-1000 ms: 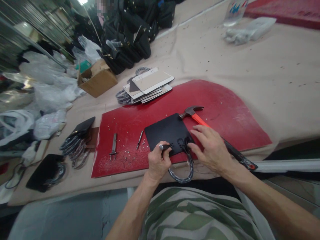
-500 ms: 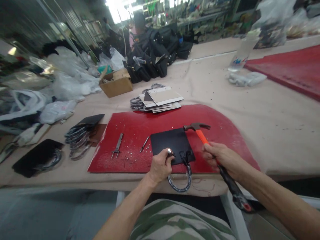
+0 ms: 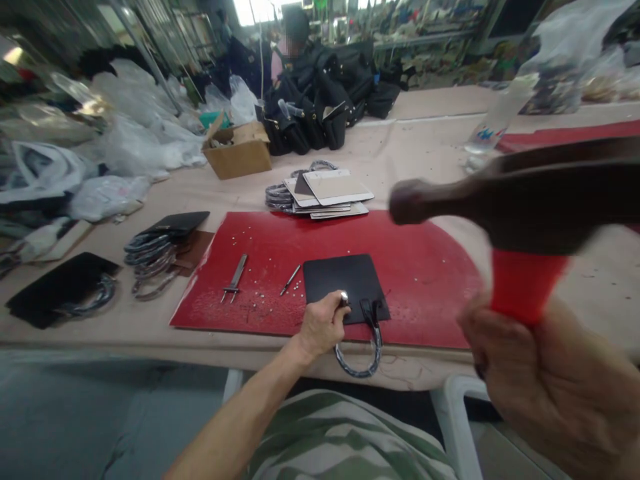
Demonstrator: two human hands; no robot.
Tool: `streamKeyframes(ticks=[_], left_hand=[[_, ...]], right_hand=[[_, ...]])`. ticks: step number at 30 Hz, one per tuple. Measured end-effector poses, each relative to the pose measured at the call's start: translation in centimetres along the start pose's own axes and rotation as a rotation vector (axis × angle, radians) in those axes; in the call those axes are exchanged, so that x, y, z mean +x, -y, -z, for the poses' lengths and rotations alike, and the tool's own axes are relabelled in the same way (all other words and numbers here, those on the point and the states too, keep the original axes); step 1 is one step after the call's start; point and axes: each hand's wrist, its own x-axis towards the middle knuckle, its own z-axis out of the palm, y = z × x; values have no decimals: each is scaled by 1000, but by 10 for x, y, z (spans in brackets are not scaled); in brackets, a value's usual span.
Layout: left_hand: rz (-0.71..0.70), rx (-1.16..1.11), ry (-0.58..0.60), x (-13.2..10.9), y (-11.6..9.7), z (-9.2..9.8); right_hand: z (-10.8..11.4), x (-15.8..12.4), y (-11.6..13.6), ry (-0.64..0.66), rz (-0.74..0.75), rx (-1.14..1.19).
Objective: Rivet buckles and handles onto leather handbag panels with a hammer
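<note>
Left hand [image 3: 320, 327] is closed around a metal punch [image 3: 343, 297] and holds it upright, tip on the black leather panel [image 3: 340, 280] near its front edge. Right hand [image 3: 545, 380] is clamped on the orange grip of a hammer [image 3: 525, 200] — held high and close to the camera, well apart from the panel, its dark head blurred. The panel lies flat on the red board [image 3: 425, 267], at the board's near edge. Its braided handle loop [image 3: 356, 373] hangs over the edge of the tabletop [image 3: 415, 147]. On the board, left of the panel, lie a slim awl [image 3: 290, 280] and a two-pronged tool [image 3: 234, 280] — small light specks are scattered around them. Beyond the board sits a stack of flat panels [image 3: 333, 190], and farther back a cardboard box [image 3: 243, 157].
</note>
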Motion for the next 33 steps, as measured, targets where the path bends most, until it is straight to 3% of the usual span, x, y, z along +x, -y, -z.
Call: streamKeyframes(ticks=[2, 5, 9, 12, 15, 19, 23, 26, 30, 33], left_hand=[[14, 22, 8, 0, 1, 0], [41, 34, 29, -1, 1, -1], [28, 6, 27, -1, 1, 1], [30, -26, 25, 0, 0, 3], [44, -47, 37, 0, 1, 5], [49, -81, 60, -3, 5, 6], [66, -78, 63, -3, 4, 4], [192, -210, -34, 5, 0, 7], [416, -423, -366, 29, 3, 37], [450, -231, -355, 46, 17, 74]], right_hand=[[-3, -3, -1, 37, 63, -23], [-6, -3, -6, 275, 90, -36], [-12, 3, -25, 341, -159, 98], [-32, 2, -53, 446, -399, 289], [-58, -3, -80, 437, -534, 178], [-84, -5, -80, 221, -307, -227], [-113, -8, -42, 152, -4, -67], [-137, -15, -21, 222, 67, -13], [-151, -24, -19, 250, 36, -12], [-151, -25, -21, 212, 33, -4]])
